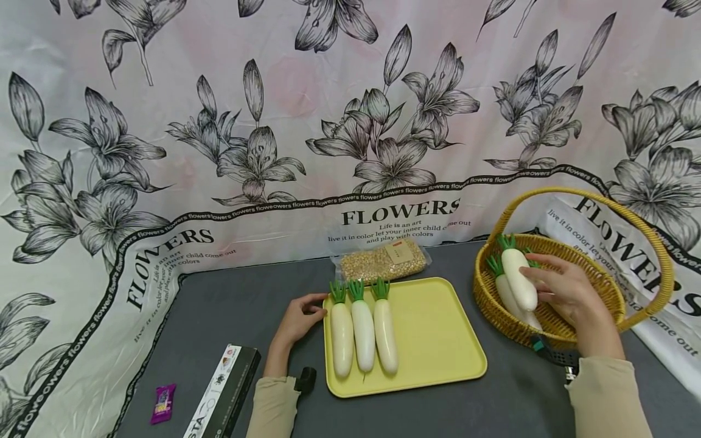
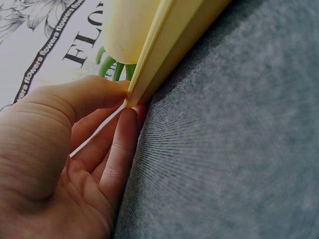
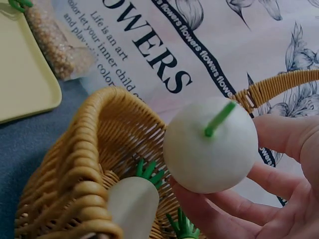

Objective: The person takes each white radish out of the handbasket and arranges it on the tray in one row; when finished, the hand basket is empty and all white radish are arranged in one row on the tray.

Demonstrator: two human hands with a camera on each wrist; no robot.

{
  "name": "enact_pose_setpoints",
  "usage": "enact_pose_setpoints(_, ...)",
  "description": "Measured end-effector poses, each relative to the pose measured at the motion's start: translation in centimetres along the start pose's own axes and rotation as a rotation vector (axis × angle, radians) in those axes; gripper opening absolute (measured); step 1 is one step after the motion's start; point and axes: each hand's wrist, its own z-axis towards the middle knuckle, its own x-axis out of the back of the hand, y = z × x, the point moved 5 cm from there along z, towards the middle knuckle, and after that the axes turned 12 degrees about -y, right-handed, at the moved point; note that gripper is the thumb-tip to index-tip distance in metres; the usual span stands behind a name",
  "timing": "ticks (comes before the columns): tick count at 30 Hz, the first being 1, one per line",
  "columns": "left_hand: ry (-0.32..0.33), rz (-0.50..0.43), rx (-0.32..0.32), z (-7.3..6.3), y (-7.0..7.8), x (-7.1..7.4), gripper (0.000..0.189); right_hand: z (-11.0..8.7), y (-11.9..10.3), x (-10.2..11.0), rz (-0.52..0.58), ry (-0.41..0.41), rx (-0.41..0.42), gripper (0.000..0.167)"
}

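My right hand (image 1: 569, 292) holds a white radish (image 1: 519, 280) with green leaves above the wicker basket (image 1: 617, 304). In the right wrist view the round end of that radish (image 3: 209, 159) faces the camera, with fingers and thumb about it. A second radish (image 3: 132, 206) lies inside the basket, and green leaves (image 3: 183, 226) of another show below. My left hand (image 1: 298, 319) is at the left edge of the yellow tray (image 1: 432, 328). Its thumb and a finger pinch the tray's rim (image 2: 137, 92). Three radishes (image 1: 364, 334) lie side by side on the tray's left half, leaves pointing away.
Behind the tray lies a clear bag of yellow kernels (image 1: 378, 260). A long black-and-white box (image 1: 230, 389) and a small purple packet (image 1: 163, 404) are on the left. The basket's tall handle (image 1: 665, 267) arches over it. A flower-printed sheet (image 1: 296, 121) hangs at the back.
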Motion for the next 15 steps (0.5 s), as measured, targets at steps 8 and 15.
enact_pose_setpoints(8, -0.003, -0.001, 0.002, 0.1, 0.1, 0.0, 0.034, -0.5, 0.0, -0.9, 0.164, -0.024, 0.073, 0.026)
enact_pose_setpoints(15, 0.004, 0.007, 0.010, 0.1, -0.1, 0.0, 0.033, -0.9, -0.3, -1.5, 0.147, -0.005, 0.104, 0.029)
